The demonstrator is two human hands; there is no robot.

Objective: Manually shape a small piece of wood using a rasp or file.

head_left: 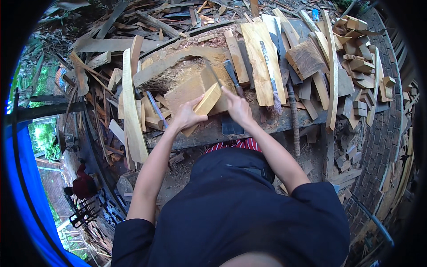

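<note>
In the middle of the workbench my left hand grips a pale yellow wooden block, tilted over a worn chopping block. My right hand is closed on the handle of a long blade, whose metal part stands up just beyond the pale block. A broad dark blade with a wooden handle lies right beside them. Farther right lie a wide board, a narrow metal tool with cloth round its end and a saw.
Long curved boards stand at the bench's left and right. Piles of offcuts cover the right end, and scrap wood is heaped behind. A blue tarp and a red machine are at the left.
</note>
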